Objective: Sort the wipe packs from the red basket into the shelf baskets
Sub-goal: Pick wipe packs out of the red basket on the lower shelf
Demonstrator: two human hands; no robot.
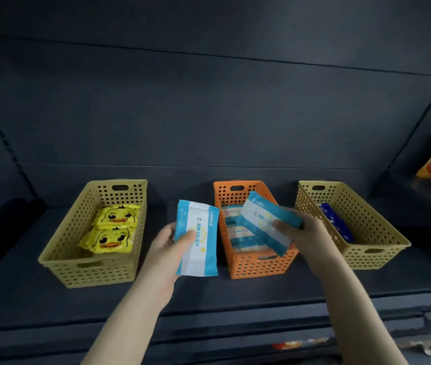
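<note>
Head view: sorting looks well underway. The left hand (pixel 168 242) grips a blue-and-white wipe pack (pixel 198 238), fingers (pixel 188 238) wrapped round its lower half. The right hand (pixel 304 230) pinches a matching pack (pixel 264 219), tilted over the orange basket (pixel 251 267), with more of the same kind lying below those fingers.

Two duck packs (pixel 111 227) sit in the left yellow basket (pixel 77 262), well left of the left fingers. A dark blue pack (pixel 335 222) sits in the right yellow basket (pixel 372 256), just right of the right fingers.

The red basket isn't in shot (so no idea how many are left). My guess is both held packs go in the orange one.
</note>
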